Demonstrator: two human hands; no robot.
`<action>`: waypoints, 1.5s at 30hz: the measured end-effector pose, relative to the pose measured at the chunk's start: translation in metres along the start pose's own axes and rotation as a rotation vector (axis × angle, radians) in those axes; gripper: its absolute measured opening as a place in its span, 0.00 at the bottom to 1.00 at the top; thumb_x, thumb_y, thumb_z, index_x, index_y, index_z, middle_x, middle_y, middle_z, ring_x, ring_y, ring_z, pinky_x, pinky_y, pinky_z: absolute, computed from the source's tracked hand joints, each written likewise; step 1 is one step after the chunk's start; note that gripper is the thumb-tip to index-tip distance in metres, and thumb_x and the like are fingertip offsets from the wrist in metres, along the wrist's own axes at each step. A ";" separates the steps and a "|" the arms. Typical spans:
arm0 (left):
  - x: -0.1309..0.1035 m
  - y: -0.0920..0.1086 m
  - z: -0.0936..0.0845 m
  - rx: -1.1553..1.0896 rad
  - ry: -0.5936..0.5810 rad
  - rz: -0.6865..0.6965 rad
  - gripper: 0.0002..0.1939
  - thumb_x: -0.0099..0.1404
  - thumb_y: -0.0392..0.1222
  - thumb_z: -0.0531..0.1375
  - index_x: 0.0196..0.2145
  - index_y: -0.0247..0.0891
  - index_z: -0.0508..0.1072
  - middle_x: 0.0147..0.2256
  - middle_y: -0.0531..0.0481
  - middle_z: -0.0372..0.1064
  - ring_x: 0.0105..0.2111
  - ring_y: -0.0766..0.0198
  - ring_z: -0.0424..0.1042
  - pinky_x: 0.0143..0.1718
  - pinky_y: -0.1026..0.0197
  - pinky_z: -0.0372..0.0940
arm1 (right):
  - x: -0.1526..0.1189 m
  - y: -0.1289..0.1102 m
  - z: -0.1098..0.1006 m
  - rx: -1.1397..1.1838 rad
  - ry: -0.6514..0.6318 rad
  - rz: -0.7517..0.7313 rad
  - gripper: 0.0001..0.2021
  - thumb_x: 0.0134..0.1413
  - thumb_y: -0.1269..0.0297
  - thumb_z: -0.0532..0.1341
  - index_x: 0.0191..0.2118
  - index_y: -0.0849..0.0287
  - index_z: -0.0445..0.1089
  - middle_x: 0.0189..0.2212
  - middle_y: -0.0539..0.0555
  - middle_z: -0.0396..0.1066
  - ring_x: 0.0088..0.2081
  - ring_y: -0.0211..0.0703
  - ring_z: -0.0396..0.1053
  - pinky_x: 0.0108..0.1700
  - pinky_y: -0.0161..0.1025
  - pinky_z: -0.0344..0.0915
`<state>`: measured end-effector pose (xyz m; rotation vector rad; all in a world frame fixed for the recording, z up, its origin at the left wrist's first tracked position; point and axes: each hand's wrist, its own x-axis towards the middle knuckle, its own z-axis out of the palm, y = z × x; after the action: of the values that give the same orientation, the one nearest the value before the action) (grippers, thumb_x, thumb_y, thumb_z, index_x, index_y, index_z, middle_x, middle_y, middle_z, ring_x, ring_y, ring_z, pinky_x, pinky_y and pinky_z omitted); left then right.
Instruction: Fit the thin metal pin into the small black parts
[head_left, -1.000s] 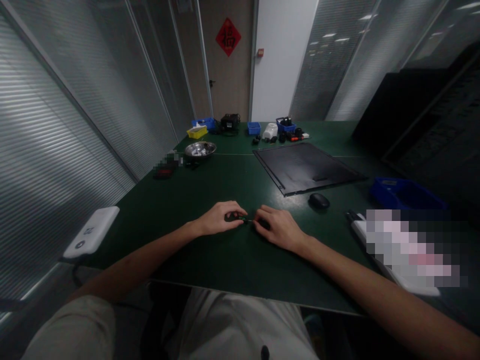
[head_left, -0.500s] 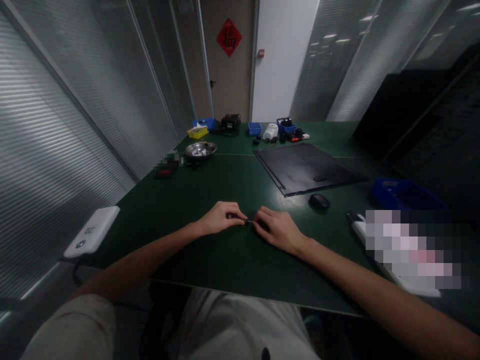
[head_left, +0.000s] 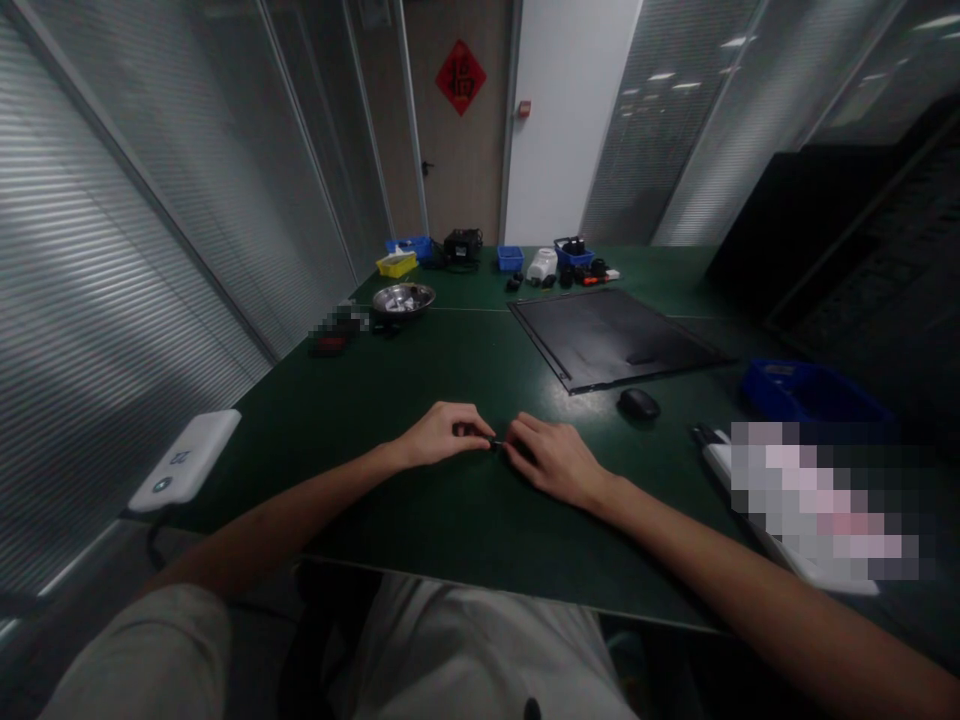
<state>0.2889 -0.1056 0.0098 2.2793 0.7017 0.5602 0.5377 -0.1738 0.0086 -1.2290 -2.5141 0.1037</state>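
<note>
Near the middle of the green table, my left hand point(head_left: 448, 434) is closed in a pinch around a small dark piece point(head_left: 495, 444). A thin, lighter bit of it shows in the narrow gap between my two hands. Just to the right, my right hand point(head_left: 553, 455) is closed too, its thumb and fingertips at the other end of that gap. What my right fingers hold is hidden by the curled fingers. Both hands rest low over the table, fingertips almost meeting. The small piece is too tiny and dark to name its kind.
A black computer mouse point(head_left: 638, 404) and a large black mat point(head_left: 611, 335) lie to the right. Beyond them is a blue tray point(head_left: 814, 392). A metal bowl point(head_left: 403, 300) stands far left; a white power bank-like box point(head_left: 186, 460) sits at the near left edge.
Hardly anything differs. The view has shifted very slightly, and both hands keep the same pinch at the same spot.
</note>
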 end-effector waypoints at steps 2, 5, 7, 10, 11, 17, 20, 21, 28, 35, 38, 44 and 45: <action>0.000 -0.001 0.002 -0.011 0.004 0.001 0.12 0.67 0.45 0.68 0.45 0.37 0.83 0.35 0.49 0.72 0.32 0.65 0.67 0.34 0.63 0.60 | 0.001 -0.001 0.001 -0.002 -0.002 -0.008 0.09 0.74 0.60 0.53 0.44 0.56 0.67 0.39 0.54 0.70 0.33 0.41 0.68 0.32 0.38 0.55; 0.001 -0.002 0.004 -0.037 0.008 -0.010 0.12 0.66 0.45 0.69 0.45 0.37 0.83 0.35 0.48 0.73 0.32 0.65 0.67 0.35 0.63 0.60 | 0.003 -0.002 0.003 -0.004 -0.008 -0.030 0.09 0.74 0.61 0.52 0.45 0.57 0.67 0.39 0.54 0.70 0.34 0.41 0.69 0.32 0.38 0.55; 0.002 -0.004 0.005 -0.050 0.013 -0.022 0.12 0.66 0.45 0.69 0.45 0.37 0.83 0.36 0.48 0.73 0.32 0.65 0.68 0.35 0.63 0.61 | 0.003 -0.002 0.004 -0.004 -0.012 -0.045 0.09 0.75 0.61 0.51 0.45 0.57 0.66 0.39 0.54 0.70 0.35 0.42 0.69 0.33 0.37 0.56; 0.002 -0.006 0.007 -0.064 0.016 -0.031 0.13 0.65 0.45 0.70 0.45 0.37 0.83 0.36 0.48 0.74 0.33 0.64 0.68 0.35 0.63 0.61 | 0.002 -0.001 0.005 -0.006 -0.019 -0.064 0.09 0.75 0.61 0.50 0.46 0.58 0.64 0.39 0.54 0.69 0.35 0.42 0.69 0.33 0.37 0.57; 0.002 -0.007 0.007 -0.069 0.018 -0.034 0.13 0.65 0.45 0.70 0.45 0.37 0.83 0.36 0.48 0.74 0.33 0.64 0.68 0.35 0.63 0.61 | 0.002 0.000 0.005 -0.006 -0.019 -0.067 0.08 0.75 0.62 0.50 0.45 0.58 0.64 0.39 0.54 0.69 0.35 0.42 0.69 0.33 0.37 0.57; 0.001 -0.004 0.008 -0.110 0.035 -0.049 0.11 0.64 0.44 0.70 0.42 0.37 0.84 0.36 0.48 0.76 0.33 0.64 0.69 0.35 0.63 0.62 | 0.002 0.000 0.007 0.025 0.008 -0.052 0.08 0.76 0.61 0.50 0.45 0.57 0.62 0.40 0.54 0.68 0.34 0.42 0.68 0.33 0.38 0.58; 0.000 -0.001 0.007 -0.135 0.038 -0.039 0.10 0.65 0.43 0.70 0.43 0.38 0.84 0.37 0.47 0.77 0.35 0.63 0.72 0.37 0.62 0.64 | 0.003 -0.001 0.007 0.017 0.010 -0.046 0.07 0.75 0.61 0.51 0.45 0.56 0.63 0.39 0.53 0.68 0.34 0.42 0.68 0.33 0.38 0.57; 0.000 0.000 0.007 -0.155 0.037 -0.032 0.10 0.65 0.43 0.70 0.43 0.38 0.85 0.38 0.46 0.77 0.36 0.62 0.73 0.38 0.61 0.65 | 0.003 -0.001 0.006 0.013 0.011 -0.041 0.07 0.75 0.61 0.51 0.44 0.56 0.63 0.39 0.53 0.68 0.34 0.42 0.68 0.32 0.38 0.57; 0.004 -0.005 0.004 -0.186 0.168 -0.058 0.10 0.70 0.44 0.65 0.44 0.39 0.84 0.45 0.44 0.75 0.42 0.60 0.74 0.42 0.60 0.67 | 0.001 -0.001 0.003 0.009 0.019 -0.042 0.08 0.75 0.61 0.53 0.44 0.57 0.65 0.39 0.54 0.69 0.33 0.41 0.67 0.31 0.38 0.55; 0.010 -0.008 0.007 0.082 0.107 -0.026 0.09 0.72 0.42 0.63 0.46 0.40 0.82 0.42 0.47 0.76 0.42 0.60 0.73 0.44 0.59 0.66 | -0.001 -0.001 0.003 0.036 0.042 -0.014 0.08 0.74 0.61 0.53 0.43 0.56 0.65 0.39 0.53 0.69 0.34 0.41 0.67 0.32 0.38 0.56; 0.010 -0.007 0.007 0.178 0.119 0.042 0.09 0.73 0.42 0.62 0.44 0.41 0.82 0.43 0.46 0.74 0.46 0.58 0.71 0.48 0.57 0.66 | -0.001 0.000 0.002 0.049 0.046 -0.011 0.07 0.74 0.61 0.53 0.43 0.56 0.66 0.39 0.53 0.69 0.33 0.40 0.67 0.32 0.38 0.56; 0.002 0.003 0.003 0.150 0.103 0.104 0.12 0.75 0.42 0.60 0.51 0.40 0.79 0.46 0.45 0.74 0.46 0.59 0.72 0.49 0.56 0.67 | -0.003 0.001 -0.002 0.105 0.089 0.011 0.07 0.73 0.61 0.54 0.42 0.55 0.67 0.38 0.52 0.69 0.33 0.40 0.68 0.33 0.38 0.57; 0.001 0.005 0.002 0.151 0.075 0.126 0.12 0.73 0.43 0.61 0.52 0.41 0.79 0.47 0.45 0.74 0.47 0.58 0.72 0.50 0.56 0.67 | -0.004 0.001 -0.003 0.122 0.103 0.022 0.07 0.73 0.61 0.54 0.42 0.55 0.67 0.39 0.52 0.69 0.33 0.40 0.68 0.33 0.38 0.58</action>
<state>0.2924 -0.1096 0.0120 2.4665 0.6594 0.6753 0.5417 -0.1765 0.0100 -1.1827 -2.3700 0.1918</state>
